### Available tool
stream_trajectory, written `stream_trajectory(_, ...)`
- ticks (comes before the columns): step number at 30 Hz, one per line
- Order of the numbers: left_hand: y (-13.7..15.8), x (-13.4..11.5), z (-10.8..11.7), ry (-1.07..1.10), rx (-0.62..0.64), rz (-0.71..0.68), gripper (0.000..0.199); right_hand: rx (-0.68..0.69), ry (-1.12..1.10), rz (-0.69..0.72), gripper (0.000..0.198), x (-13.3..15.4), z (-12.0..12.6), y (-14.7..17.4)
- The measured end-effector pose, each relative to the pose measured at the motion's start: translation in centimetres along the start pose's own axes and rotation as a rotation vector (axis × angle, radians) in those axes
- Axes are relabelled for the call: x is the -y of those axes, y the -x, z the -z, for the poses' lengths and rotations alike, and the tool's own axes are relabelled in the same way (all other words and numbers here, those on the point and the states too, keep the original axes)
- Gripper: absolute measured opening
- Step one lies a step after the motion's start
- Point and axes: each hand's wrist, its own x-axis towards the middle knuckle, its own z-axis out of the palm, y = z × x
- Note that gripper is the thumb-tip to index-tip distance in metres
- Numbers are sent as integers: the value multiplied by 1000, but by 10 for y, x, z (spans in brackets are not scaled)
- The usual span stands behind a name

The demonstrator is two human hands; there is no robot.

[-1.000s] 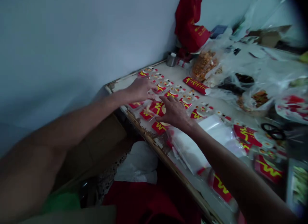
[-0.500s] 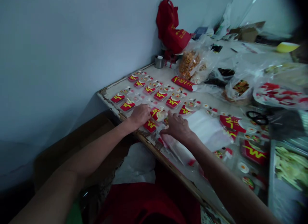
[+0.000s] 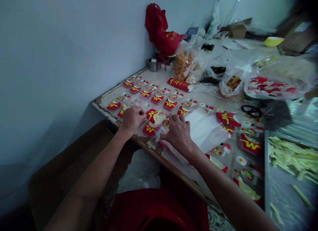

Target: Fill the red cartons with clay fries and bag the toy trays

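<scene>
My left hand is curled closed above the near rows of packets; whatever its fingertips may hold is hidden. Just to its right is a red-and-yellow fries packet with a pale piece at its side. Below that lies another red packet. My right hand is bent over the left end of a stack of clear plastic bags, thumb apart from the fingers. Flat packets with red fry-box shapes and small food-shaped pieces, such as this one, lie in rows beyond both hands.
On the right stands a metal tray of pale fry-shaped strips. Black scissors lie behind it. Bags of small pieces, a metal cup and a red cloth bag stand farther back. The table's worn edge runs close to me.
My left hand has drawn back from the packet and curled closed. My right hand stays by the bag stack, its fingers more bent. The view has turned right, showing more of the tray.
</scene>
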Motion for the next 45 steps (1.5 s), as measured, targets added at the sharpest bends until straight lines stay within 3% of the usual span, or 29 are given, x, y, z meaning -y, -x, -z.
stream_trajectory(6,15,-13,-4,184,-97,-106,13,-53,-19,21,75,25,-9,-13)
stream_trajectory(8,24,-14,-6,277,-105,-51,10,-87,-39,42,79,30,-12,-19)
stream_trajectory(11,32,-3,-9,442,-80,160,11,-111,-169,101,91,28,-15,-25)
stream_trajectory(13,30,7,-10,544,-79,298,16,-156,-354,38,96,20,-16,-24)
stream_trajectory(15,26,16,-9,571,-99,357,18,-142,-660,-162,88,11,-19,-18)
stream_trajectory(17,22,21,-7,540,-118,346,16,36,-1071,-378,70,3,-22,-10)
stream_trajectory(19,21,20,-5,502,-127,302,14,231,-1457,-497,56,1,-28,-2)
stream_trajectory(21,22,13,-4,465,-133,248,12,269,-1692,-548,48,6,-37,2)
stream_trajectory(25,41,-19,-10,478,-89,126,10,174,-1809,-629,40,31,-54,-6)
stream_trajectory(29,72,-34,-12,531,-35,79,17,135,-1862,-520,36,49,-54,-16)
stream_trajectory(32,80,-3,9,536,3,-3,22,313,-1791,-406,32,41,-43,-20)
stream_trajectory(33,78,13,21,488,13,-72,34,367,-1773,-376,32,37,-41,-23)
stream_trajectory(35,67,47,47,337,56,-224,82,440,-1763,-315,31,34,-38,-34)
stream_trajectory(37,49,78,65,228,175,-331,113,473,-1748,-247,34,40,-40,-54)
stream_trajectory(40,13,118,70,134,311,-324,107,439,-1612,-142,40,63,-44,-97)
stream_trajectory(43,-33,170,60,-21,274,-172,94,173,-1365,-138,50,75,-45,-131)
stream_trajectory(45,-67,214,55,-98,254,3,85,0,-1247,-169,51,68,-42,-131)
